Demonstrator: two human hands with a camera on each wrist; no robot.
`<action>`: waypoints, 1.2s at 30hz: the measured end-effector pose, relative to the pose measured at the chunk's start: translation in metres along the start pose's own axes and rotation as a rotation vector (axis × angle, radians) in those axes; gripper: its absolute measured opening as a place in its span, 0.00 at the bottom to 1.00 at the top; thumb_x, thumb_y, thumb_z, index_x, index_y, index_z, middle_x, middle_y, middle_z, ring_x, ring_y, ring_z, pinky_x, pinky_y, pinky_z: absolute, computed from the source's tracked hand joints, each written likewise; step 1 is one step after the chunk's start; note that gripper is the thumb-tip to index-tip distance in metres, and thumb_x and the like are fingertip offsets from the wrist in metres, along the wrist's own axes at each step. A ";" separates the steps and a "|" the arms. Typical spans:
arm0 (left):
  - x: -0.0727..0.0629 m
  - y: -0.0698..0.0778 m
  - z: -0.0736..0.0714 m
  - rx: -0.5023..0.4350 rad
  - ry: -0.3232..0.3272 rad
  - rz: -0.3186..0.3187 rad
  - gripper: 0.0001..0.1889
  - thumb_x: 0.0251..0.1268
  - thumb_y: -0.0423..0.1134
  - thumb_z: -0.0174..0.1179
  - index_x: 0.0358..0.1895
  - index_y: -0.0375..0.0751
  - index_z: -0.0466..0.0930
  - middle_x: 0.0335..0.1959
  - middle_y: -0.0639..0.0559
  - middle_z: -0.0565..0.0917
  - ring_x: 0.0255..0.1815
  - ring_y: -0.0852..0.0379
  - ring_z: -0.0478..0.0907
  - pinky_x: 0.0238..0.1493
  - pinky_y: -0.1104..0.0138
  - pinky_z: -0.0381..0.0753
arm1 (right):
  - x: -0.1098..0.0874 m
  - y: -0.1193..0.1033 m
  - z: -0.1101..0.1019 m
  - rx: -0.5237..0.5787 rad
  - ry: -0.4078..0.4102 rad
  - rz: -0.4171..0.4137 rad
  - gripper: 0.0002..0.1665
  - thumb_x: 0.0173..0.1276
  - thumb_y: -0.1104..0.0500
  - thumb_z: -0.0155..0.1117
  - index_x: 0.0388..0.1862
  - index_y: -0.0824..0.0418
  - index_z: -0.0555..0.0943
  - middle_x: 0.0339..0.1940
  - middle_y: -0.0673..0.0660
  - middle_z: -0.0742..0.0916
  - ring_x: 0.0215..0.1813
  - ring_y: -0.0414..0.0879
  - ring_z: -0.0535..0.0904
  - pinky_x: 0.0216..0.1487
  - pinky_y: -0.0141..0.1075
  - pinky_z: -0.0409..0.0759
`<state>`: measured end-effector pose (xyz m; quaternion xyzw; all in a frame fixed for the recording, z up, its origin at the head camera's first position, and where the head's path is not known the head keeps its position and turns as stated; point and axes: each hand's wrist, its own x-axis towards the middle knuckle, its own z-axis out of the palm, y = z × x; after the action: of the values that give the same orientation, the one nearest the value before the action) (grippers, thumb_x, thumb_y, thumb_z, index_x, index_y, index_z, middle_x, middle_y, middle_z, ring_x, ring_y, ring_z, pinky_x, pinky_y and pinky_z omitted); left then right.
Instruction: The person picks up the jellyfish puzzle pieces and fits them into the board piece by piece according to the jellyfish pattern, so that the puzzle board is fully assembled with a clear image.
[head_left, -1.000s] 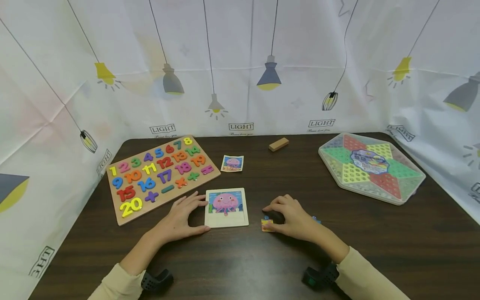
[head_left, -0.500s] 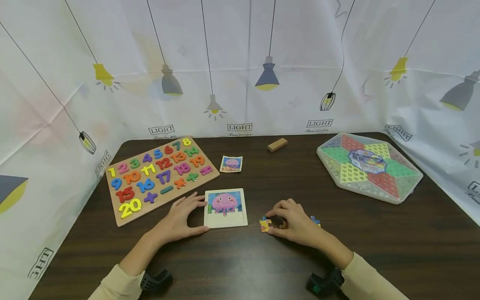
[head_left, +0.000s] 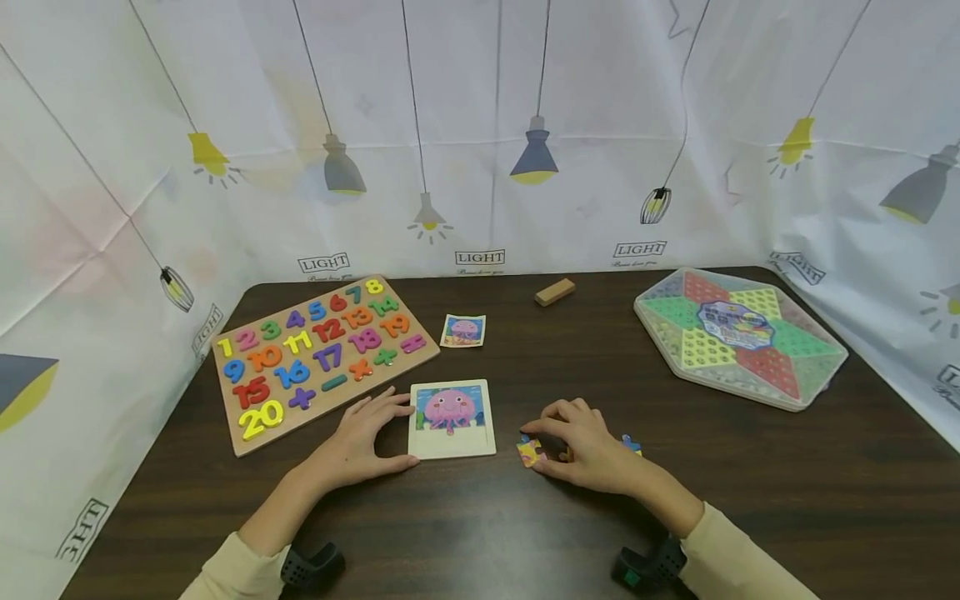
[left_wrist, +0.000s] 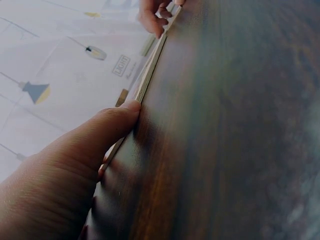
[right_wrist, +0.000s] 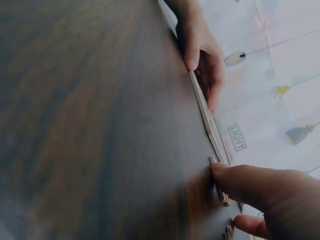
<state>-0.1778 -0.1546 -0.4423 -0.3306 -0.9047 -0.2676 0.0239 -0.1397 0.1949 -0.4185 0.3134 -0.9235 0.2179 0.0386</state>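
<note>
Currently, jigsaw piece (head_left: 528, 452) is pinched by right hand (head_left: 588, 447), right of sea-creature puzzle tray (head_left: 491, 421); tray edge is touched by relaxed left hand (head_left: 362, 437). Presumably pick-up step; transfer to bare strip (head_left: 452, 446) likely needed.

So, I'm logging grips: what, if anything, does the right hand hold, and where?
A small yellow-pink jigsaw piece, pinched at its near and far edges.

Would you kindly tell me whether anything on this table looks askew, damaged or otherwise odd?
Nothing looks spilled or damaged. The number board lies askew, out of line with the puzzle tray. The tray's lower strip is bare, but the yellow puzzle piece in the right hand suggests it is merely unfinished.
</note>
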 end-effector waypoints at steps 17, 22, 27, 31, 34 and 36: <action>0.000 -0.003 0.002 0.007 0.006 0.009 0.37 0.48 0.65 0.61 0.59 0.45 0.71 0.65 0.51 0.67 0.70 0.48 0.52 0.64 0.45 0.47 | 0.006 0.001 -0.002 0.142 -0.030 -0.006 0.20 0.53 0.46 0.70 0.41 0.51 0.75 0.38 0.44 0.77 0.43 0.43 0.65 0.40 0.41 0.59; 0.000 -0.003 0.001 0.008 -0.010 -0.007 0.37 0.49 0.65 0.60 0.60 0.46 0.71 0.65 0.51 0.66 0.70 0.49 0.51 0.65 0.46 0.46 | 0.011 0.001 0.001 0.212 -0.003 -0.051 0.19 0.54 0.54 0.71 0.41 0.54 0.72 0.31 0.42 0.78 0.34 0.37 0.73 0.36 0.33 0.73; 0.000 -0.003 0.001 0.003 -0.013 -0.004 0.37 0.49 0.65 0.60 0.60 0.46 0.71 0.66 0.51 0.65 0.71 0.49 0.51 0.65 0.46 0.45 | 0.016 -0.002 0.003 0.265 0.030 -0.079 0.13 0.59 0.63 0.66 0.41 0.57 0.73 0.27 0.43 0.81 0.29 0.34 0.77 0.30 0.32 0.76; 0.000 -0.004 0.001 0.007 -0.009 -0.001 0.37 0.49 0.66 0.59 0.60 0.46 0.71 0.66 0.51 0.65 0.70 0.49 0.51 0.65 0.46 0.46 | 0.021 -0.003 0.004 0.263 0.064 -0.093 0.11 0.62 0.65 0.62 0.42 0.59 0.74 0.26 0.45 0.83 0.28 0.34 0.77 0.30 0.32 0.77; 0.000 -0.003 0.001 0.007 -0.012 -0.008 0.37 0.50 0.66 0.59 0.60 0.47 0.71 0.65 0.51 0.66 0.71 0.49 0.51 0.65 0.47 0.46 | 0.026 -0.006 0.005 0.264 0.066 -0.085 0.12 0.62 0.65 0.62 0.45 0.60 0.75 0.27 0.46 0.83 0.28 0.34 0.77 0.31 0.31 0.76; 0.000 -0.003 0.001 0.002 -0.015 -0.015 0.36 0.51 0.66 0.58 0.60 0.47 0.71 0.65 0.51 0.66 0.71 0.50 0.50 0.65 0.47 0.45 | 0.029 -0.008 0.005 0.270 0.053 -0.072 0.12 0.63 0.65 0.61 0.46 0.60 0.76 0.27 0.45 0.83 0.28 0.34 0.76 0.30 0.31 0.75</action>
<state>-0.1791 -0.1559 -0.4445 -0.3258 -0.9076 -0.2642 0.0155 -0.1580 0.1701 -0.4139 0.3428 -0.8726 0.3468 0.0282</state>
